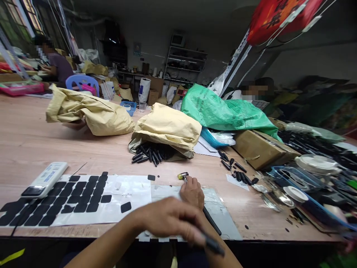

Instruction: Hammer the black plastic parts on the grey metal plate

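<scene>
My right hand (192, 192) is closed round a small hammer near its head, above a grey sheet on the bench. The yellow-and-metal hammer head (183, 175) sticks out beyond my fingers; its black handle (212, 221) runs back toward the bench's front edge. My left hand (173, 220), slightly blurred, crosses over my right forearm. Between its thumb and fingers is a black tapered tube (214, 244), pointing down to the right. Similar black tubes (150, 154) spill from the mouth of a yellow woven sack (167, 124). Several more black pieces (241, 176) lie farther right.
A white sheet with black stickers (125, 190) lies left, under a white device (46, 178). Another yellow sack (92, 111), a green sack (223, 108) and a cardboard box (262, 149) stand behind. Blue trays with lids (298, 178) crowd the right. Two people sit farther back.
</scene>
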`<state>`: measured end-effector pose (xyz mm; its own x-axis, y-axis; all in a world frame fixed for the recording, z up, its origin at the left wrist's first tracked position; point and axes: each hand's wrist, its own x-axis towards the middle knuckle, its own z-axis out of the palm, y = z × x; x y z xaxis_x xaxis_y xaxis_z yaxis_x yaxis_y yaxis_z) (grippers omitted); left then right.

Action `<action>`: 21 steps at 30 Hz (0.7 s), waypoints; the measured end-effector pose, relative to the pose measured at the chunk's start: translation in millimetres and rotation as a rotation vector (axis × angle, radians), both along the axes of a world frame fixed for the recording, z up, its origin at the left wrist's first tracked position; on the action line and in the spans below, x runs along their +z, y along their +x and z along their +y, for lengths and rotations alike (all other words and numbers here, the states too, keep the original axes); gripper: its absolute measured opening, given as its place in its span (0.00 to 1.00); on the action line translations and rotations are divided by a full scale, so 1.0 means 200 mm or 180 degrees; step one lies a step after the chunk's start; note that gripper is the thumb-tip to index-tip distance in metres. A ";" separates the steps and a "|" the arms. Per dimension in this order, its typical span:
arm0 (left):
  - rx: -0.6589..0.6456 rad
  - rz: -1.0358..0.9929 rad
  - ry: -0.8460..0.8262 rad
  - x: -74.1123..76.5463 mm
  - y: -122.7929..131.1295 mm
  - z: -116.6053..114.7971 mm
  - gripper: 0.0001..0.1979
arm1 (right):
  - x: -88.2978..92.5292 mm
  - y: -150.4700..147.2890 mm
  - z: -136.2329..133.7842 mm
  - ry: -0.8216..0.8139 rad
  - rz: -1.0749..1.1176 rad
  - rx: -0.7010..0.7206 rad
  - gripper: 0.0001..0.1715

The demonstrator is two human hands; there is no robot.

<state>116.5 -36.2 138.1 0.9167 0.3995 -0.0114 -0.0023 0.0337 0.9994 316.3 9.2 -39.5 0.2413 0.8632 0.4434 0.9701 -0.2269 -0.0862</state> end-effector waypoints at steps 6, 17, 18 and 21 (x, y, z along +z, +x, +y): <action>0.1392 0.2115 0.0522 -0.64 -0.22 -0.39 0.11 | 0.02 -0.01 -0.01 -0.0034 -0.0152 -0.0043 0.12; 0.1161 0.2975 0.0600 -0.90 -0.31 -0.52 0.25 | 0.02 -0.01 -0.01 -0.0023 -0.0208 -0.0022 0.11; 0.1008 0.2701 0.0478 -0.84 -0.30 -0.48 0.23 | 0.02 -0.01 -0.01 -0.0011 -0.0215 -0.0011 0.11; 0.1049 0.1791 0.0288 -0.64 -0.28 -0.24 0.14 | 0.01 0.00 -0.01 0.0035 -0.0222 0.0030 0.11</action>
